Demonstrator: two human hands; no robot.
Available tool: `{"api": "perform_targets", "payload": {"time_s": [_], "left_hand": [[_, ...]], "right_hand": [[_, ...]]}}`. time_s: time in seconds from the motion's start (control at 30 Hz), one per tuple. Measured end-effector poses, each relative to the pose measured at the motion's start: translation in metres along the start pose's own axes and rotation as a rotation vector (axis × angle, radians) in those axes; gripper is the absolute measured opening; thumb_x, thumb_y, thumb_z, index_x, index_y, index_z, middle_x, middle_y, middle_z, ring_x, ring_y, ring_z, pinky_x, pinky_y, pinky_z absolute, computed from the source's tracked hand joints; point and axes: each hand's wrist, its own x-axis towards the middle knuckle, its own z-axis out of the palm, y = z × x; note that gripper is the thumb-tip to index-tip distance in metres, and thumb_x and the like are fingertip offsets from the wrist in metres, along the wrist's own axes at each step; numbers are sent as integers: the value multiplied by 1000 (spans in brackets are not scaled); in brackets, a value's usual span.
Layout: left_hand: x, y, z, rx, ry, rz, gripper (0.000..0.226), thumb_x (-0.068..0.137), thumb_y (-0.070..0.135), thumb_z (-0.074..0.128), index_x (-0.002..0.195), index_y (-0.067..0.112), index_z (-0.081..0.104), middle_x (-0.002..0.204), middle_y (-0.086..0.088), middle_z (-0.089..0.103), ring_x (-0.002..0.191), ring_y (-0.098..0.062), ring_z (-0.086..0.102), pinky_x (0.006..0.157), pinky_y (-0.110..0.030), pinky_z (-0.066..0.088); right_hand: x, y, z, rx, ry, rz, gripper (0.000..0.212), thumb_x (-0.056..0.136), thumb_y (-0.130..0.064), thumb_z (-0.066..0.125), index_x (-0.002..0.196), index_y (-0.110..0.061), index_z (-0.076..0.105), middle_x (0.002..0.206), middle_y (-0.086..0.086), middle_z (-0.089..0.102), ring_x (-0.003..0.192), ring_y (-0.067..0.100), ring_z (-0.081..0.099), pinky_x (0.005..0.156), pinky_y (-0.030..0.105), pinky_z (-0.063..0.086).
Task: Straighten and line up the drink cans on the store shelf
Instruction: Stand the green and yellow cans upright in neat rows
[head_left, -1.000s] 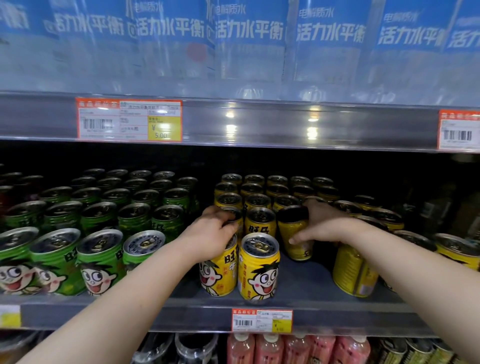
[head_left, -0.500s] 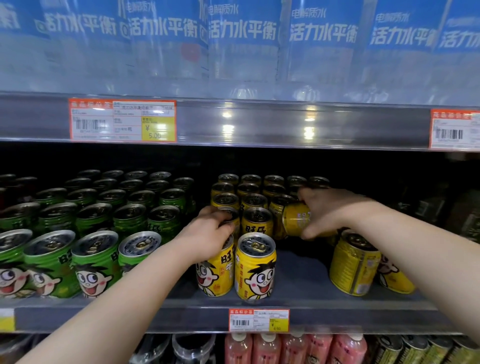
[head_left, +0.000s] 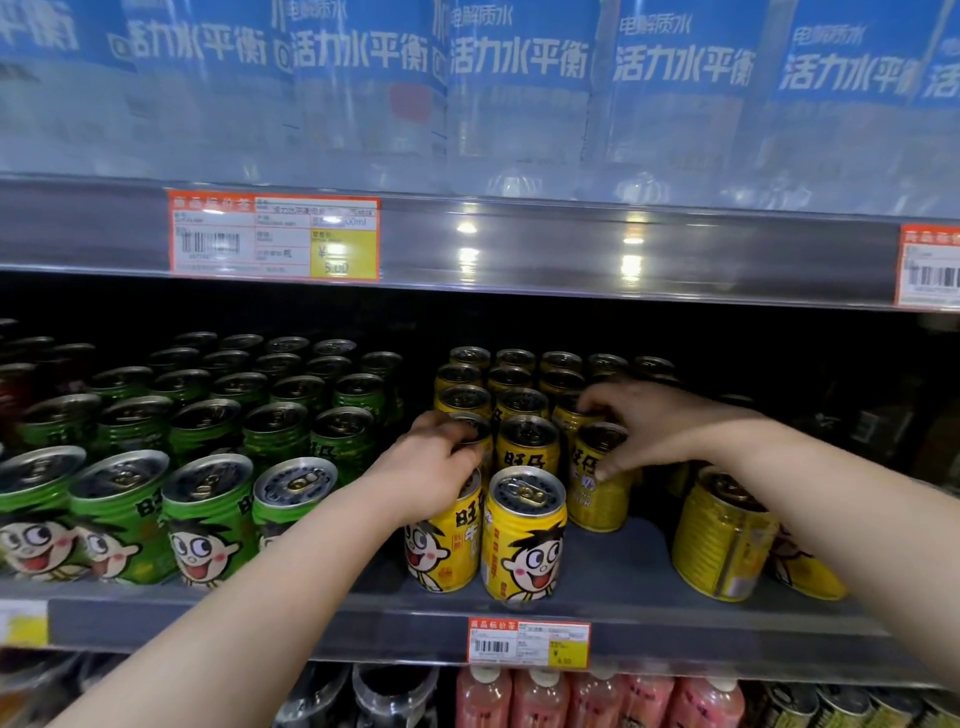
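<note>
Near the shelf (head_left: 613, 605) front edge, mid-task: green cans (head_left: 208, 519) lined up, right hand (head_left: 670, 431) clamped on an upright yellow can (head_left: 597, 480), left hand (head_left: 431, 475) gripping another's top, stray cans (head_left: 722, 535) rightward still unaligned.

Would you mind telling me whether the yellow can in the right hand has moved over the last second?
Yes. The yellow can in the right hand was lifted, tipped sideways, and now stands upright on the shelf again.
</note>
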Motion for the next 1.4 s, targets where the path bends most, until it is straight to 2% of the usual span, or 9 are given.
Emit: {"api": "perform_targets", "payload": {"time_s": [0.23, 0.4, 0.53, 0.67, 0.77, 0.87, 1.07, 1.23, 1.4], "left_hand": [[0, 1, 0, 19, -6, 8, 44, 96, 38, 39, 138, 24, 41, 148, -1, 27, 132, -24, 36, 107, -32, 32], [2, -1, 0, 8, -6, 8, 43, 96, 39, 39, 137, 26, 43, 148, 0, 29, 132, -23, 36, 108, -34, 32], [-2, -1, 2, 64, 143, 36, 40, 97, 39, 34, 127, 22, 54, 138, -2, 42, 124, -24, 41, 102, -36, 36], [-16, 5, 2, 134, 377, 318, 64, 81, 56, 21, 105, 19, 68, 111, -1, 61, 106, -24, 53, 91, -40, 43], [-27, 12, 1, 256, 74, 403, 79, 68, 75, 17, 124, 34, 54, 121, 9, 57, 116, -14, 50, 102, -40, 36], [-26, 11, -1, 451, -94, 401, 97, 52, 85, 20, 138, 42, 32, 136, 13, 47, 128, -12, 40, 110, -40, 22], [-25, 15, -2, 424, -116, 364, 79, 72, 74, 51, 140, 41, 28, 137, 11, 48, 126, -14, 41, 102, -36, 31], [-24, 16, -2, 418, -106, 366, 74, 75, 68, 52, 139, 40, 29, 136, 10, 49, 124, -15, 43, 99, -34, 34], [-22, 13, -3, 405, -114, 365, 72, 75, 70, 49, 138, 39, 33, 134, 9, 51, 124, -14, 44, 99, -33, 36]], "right_hand": [[-8, 7, 9, 57, 2, 114, 66, 73, -39, 75, 129, -24, 45, 134, 1, 50, 115, 19, 51, 83, 22, 41], [-15, 4, 11, 62, 46, 135, 66, 72, -48, 72, 129, -29, 45, 135, -1, 50, 118, 19, 51, 92, 28, 44], [-39, 11, -14, -79, -179, 248, 67, 71, -61, 66, 126, -27, 48, 132, 0, 50, 115, 22, 50, 94, 31, 45], [-55, 8, -18, -290, -469, 316, 84, 69, -50, 74, 140, -27, 35, 144, 1, 41, 128, 23, 43, 98, 30, 42], [-57, 3, -12, -364, -392, 264, 79, 69, -43, 75, 137, -28, 37, 134, 0, 47, 113, 20, 50, 80, 26, 44], [-59, 2, -13, -284, -267, 211, 72, 67, -52, 72, 128, -28, 41, 125, -3, 51, 102, 18, 52, 79, 28, 46], [-56, -28, 14, -11, -38, 35, 66, 73, -60, 63, 128, -27, 45, 126, -2, 54, 101, 15, 51, 80, 27, 47], [-62, -10, 3, 206, -262, -69, 80, 76, -43, 72, 142, -29, 29, 144, -6, 39, 125, 12, 43, 103, 27, 39], [-56, -22, 19, 144, -39, -92, 75, 71, -57, 68, 135, -28, 40, 133, -6, 50, 115, 13, 50, 94, 29, 46]]}}
